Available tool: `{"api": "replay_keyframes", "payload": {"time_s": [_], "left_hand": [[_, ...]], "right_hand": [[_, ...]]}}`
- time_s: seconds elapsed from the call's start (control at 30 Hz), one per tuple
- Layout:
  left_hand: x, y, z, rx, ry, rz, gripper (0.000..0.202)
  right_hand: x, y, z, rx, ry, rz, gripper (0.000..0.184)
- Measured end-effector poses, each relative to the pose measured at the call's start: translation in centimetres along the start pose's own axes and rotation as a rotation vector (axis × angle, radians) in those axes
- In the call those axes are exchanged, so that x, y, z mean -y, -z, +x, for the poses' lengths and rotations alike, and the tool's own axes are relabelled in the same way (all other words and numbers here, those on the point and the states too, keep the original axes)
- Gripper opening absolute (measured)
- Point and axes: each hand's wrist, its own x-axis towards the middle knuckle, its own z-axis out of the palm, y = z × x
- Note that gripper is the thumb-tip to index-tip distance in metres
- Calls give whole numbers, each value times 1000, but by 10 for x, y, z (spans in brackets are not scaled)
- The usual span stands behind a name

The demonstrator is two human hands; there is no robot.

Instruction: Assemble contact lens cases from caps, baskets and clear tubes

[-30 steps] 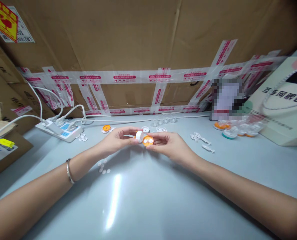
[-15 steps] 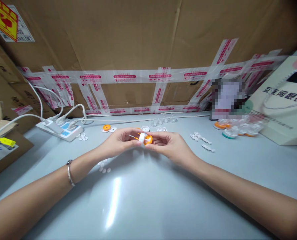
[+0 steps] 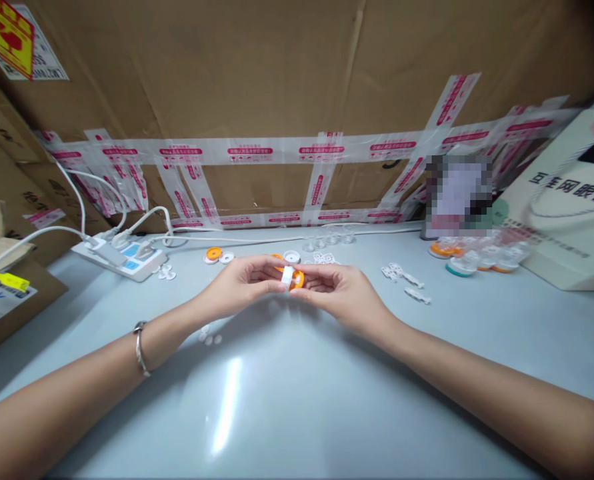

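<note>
Two round pieces meet between the fingertips

The left hand point(image 3: 249, 281) pinches a white round piece point(image 3: 287, 277) between thumb and fingers; the right hand point(image 3: 341, 287) grips an orange piece point(image 3: 300, 280) the same way. Both pieces are held above the surface point(image 3: 297, 400), toward the middle of its far edge, the white overlapping the orange. They look only partly brought together; whether they are seated is too small to tell. Near the far-right corner stand coloured-rimmed clear pieces point(image 3: 461, 265) that seem finished. Still loose are clear cups point(image 3: 329, 241) along the far edge, white flat parts point(image 3: 414, 295) right of the hands, and small white discs point(image 3: 209, 338) nearer the front edge, so much appears left.

A second ago the white piece sat beside the orange one, whose inner face showed fully; now it partly covers that face.
</note>
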Motion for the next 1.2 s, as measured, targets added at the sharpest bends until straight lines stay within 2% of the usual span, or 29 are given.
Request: {"api": "replay_keyframes", "payload": {"time_s": [0.4, 0.83, 0.97, 1.2], "left_hand": [[-4, -4, -2, -20, -4, 60, 28], [-8, -7, -7, -73, -174, 385, 28], [-9, -7, -8, -62, -197, 434, 22], [-11, -7, -9, -69, -220, 476, 19]], "right_hand": [[4, 0, -3, 0, 22, -35, 33], [1, -1, -3, 50, 26, 12, 32], [2, -1, -4, 54, 18, -2, 28], [-1, -2, -5, 32, 18, 28, 34]]}}
